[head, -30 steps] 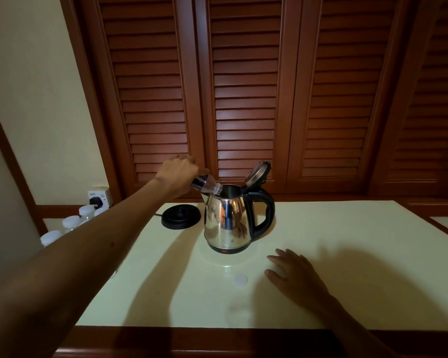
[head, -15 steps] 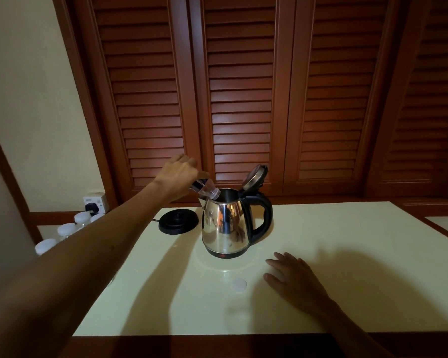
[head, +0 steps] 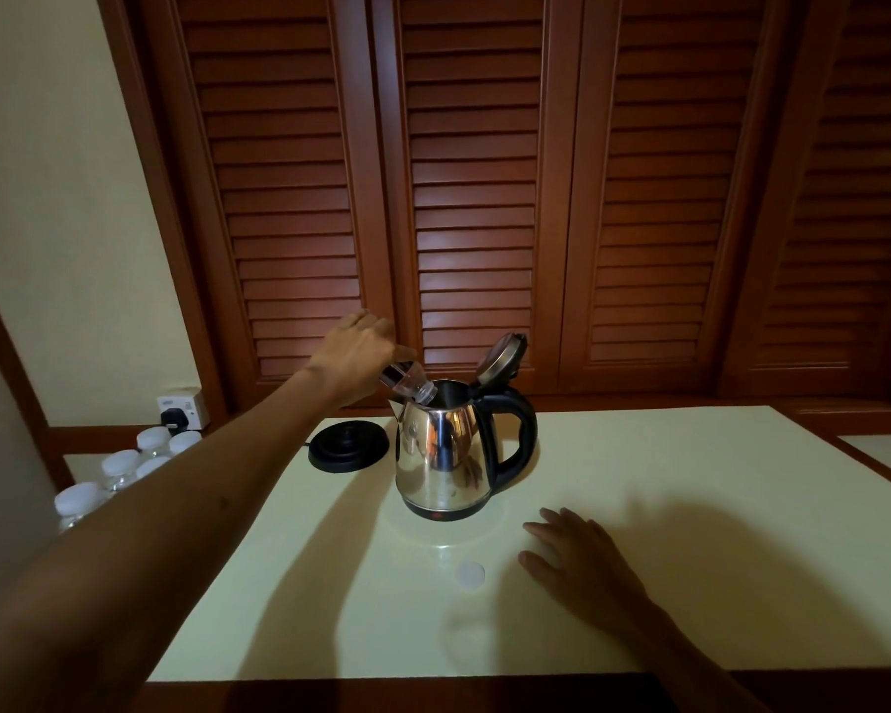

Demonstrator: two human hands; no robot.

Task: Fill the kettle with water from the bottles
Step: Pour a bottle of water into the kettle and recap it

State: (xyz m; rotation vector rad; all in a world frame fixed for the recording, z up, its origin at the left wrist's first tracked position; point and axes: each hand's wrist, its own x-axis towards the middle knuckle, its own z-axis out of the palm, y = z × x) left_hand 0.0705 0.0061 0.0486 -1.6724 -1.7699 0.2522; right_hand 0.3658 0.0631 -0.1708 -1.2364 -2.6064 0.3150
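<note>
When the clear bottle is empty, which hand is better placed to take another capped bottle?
Probably the left hand: the white-capped bottles stand at the left, off the cream table, below that arm. The right hand lies flat, right of the steel kettle.

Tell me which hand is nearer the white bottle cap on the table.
Right. The right hand rests flat beside the cap; the left hand is up over the kettle, tipping a bottle.
</note>
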